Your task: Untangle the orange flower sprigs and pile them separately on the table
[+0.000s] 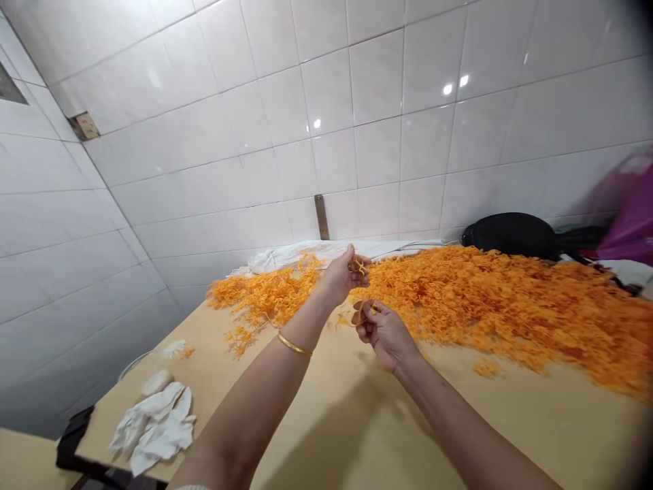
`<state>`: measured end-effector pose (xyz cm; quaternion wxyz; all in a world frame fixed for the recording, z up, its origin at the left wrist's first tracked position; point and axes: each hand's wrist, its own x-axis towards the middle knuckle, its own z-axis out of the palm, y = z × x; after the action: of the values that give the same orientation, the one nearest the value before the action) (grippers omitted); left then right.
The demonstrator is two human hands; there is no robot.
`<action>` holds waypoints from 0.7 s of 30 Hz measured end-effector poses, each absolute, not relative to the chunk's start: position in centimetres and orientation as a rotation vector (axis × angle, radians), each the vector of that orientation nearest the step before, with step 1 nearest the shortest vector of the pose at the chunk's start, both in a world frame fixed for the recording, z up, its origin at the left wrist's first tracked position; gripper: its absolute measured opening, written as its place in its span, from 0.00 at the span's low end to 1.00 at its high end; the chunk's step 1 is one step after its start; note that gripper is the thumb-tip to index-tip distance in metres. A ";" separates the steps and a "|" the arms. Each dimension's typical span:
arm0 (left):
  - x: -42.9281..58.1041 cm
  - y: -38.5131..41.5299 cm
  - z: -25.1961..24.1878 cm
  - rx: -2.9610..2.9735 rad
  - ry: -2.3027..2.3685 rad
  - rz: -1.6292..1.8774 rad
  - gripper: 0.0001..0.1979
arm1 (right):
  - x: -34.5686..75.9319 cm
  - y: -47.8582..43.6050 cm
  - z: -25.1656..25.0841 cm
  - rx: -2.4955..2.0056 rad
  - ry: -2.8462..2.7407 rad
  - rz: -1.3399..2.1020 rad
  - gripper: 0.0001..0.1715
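Note:
My left hand (343, 278), a gold bangle on its wrist, is closed on a small orange branching sprig (360, 265) that sticks out past its fingers. Just below and to the right, my right hand (386, 332) pinches a thin orange strand (360, 313) between thumb and fingers. The two hands are close together but apart, above the table. A large pile of orange sprigs (490, 299) spreads behind and to the right of them. A smaller heap of the same sprigs (270, 296) lies to the left, partly behind my left forearm.
Crumpled white cloth (158, 422) lies at the table's (316, 422) left edge, near a white tuft (174, 349). A white sheet (286, 254) runs along the tiled wall (229, 136). At the back right are a black case (513, 235) and a purple bag (632, 214).

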<state>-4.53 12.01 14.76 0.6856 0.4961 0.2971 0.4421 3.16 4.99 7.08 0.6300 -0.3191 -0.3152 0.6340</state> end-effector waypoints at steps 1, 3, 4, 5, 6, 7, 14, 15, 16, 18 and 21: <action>-4.7 12.0 14.4 1.203 0.727 0.999 0.20 | 4.0 4.8 6.9 -0.733 -0.675 1.446 0.14; -5.5 12.0 13.6 1.344 0.837 1.032 0.19 | 5.6 4.3 6.7 -0.746 -0.613 1.435 0.12; -6.0 12.0 13.0 1.392 0.880 1.036 0.19 | 6.4 4.0 6.6 -0.753 -0.598 1.430 0.11; -6.5 12.0 12.3 1.419 0.911 1.019 0.20 | 7.1 3.7 6.5 -0.758 -0.591 1.424 0.10; -7.0 11.8 11.5 1.427 0.925 0.985 0.20 | 7.7 3.4 6.5 -0.759 -0.586 1.423 0.09; -7.3 11.6 10.5 1.426 0.921 0.942 0.21 | 8.1 3.1 6.4 -0.756 -0.581 1.425 0.08; -7.1 7.8 4.7 1.185 0.770 0.628 0.22 | 8.2 2.1 5.9 -0.692 -0.578 1.474 0.05; -6.9 7.1 4.4 1.145 0.718 0.591 0.21 | 8.2 2.1 5.8 -0.689 -0.580 1.476 0.05; -6.7 6.5 4.4 1.113 0.671 0.561 0.21 | 8.1 2.0 5.7 -0.688 -0.584 1.474 0.06; -6.5 5.5 4.6 1.074 0.603 0.526 0.20 | 8.1 1.8 5.3 -0.689 -0.597 1.464 0.07; -6.4 4.5 5.4 1.043 0.534 0.519 0.18 | 8.2 1.5 4.6 -0.747 -0.662 1.372 0.09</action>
<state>-6.40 4.50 5.36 0.8015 0.4867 0.2493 0.2421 8.22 1.51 4.61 0.6612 -0.3301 -0.2929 0.6067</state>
